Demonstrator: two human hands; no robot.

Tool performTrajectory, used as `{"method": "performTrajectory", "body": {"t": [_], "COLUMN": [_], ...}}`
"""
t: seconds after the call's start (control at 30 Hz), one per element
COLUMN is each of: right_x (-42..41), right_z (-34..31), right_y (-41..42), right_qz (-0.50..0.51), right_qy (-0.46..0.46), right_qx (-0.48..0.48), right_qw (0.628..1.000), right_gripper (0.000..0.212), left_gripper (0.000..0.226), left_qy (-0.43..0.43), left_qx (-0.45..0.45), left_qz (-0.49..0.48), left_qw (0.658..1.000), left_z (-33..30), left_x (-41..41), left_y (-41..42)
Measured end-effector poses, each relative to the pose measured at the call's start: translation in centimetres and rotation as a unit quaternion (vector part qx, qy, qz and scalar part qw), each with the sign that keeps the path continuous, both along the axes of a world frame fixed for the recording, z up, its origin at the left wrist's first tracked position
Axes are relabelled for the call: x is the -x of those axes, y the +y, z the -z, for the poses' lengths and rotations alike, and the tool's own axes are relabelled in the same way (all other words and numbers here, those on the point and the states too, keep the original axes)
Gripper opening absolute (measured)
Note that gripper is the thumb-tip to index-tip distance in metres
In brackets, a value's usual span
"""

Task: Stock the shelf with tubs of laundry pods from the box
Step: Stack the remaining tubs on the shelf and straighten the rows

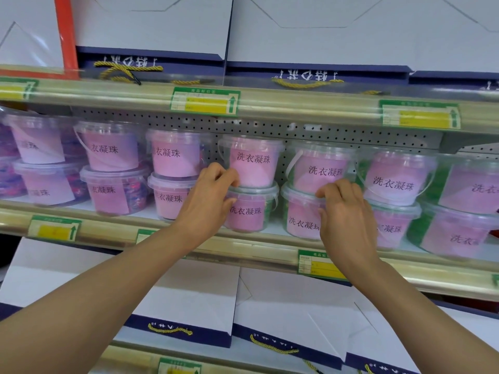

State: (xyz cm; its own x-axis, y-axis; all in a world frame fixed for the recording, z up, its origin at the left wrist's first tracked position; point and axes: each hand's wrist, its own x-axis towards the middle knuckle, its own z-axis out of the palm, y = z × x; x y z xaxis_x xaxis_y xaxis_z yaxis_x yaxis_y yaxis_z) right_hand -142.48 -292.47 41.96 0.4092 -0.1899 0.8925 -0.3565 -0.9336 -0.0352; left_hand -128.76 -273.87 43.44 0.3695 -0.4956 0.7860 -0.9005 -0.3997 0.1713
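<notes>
Both my hands at the stacked tubs.
Left hand (209,195) steadies the upper tub (252,160); right hand (341,211), fingers curled, squares the lower tub (301,211).

I count fourteen tubs (253,163) on the middle shelf (243,247), stacked as seven pairs running from nine o'clock to three o'clock. Six price tags (205,101) sit on the shelf rails. Two hands, the left hand (208,203) and the right hand (343,220), are in view. I make out at least five white gift bags (189,298), two toward twelve o'clock and three toward six o'clock.
</notes>
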Motion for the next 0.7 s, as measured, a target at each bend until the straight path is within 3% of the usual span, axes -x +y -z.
{"method": "performTrajectory", "body": {"t": [0.7], "right_x": [0.37], "right_z": [-0.05], "right_y": [-0.39], "right_qz": [-0.026], "right_qy": [0.013], "right_qx": [0.009], "right_qw": [1.000], "right_gripper": [0.048], "left_gripper": [0.023], "left_qy": [0.022], "left_qx": [-0.015], "left_qz": [-0.019], "left_qw": [0.999], "left_z": [-0.44], "left_x": [0.66], "left_y": [-0.06]}}
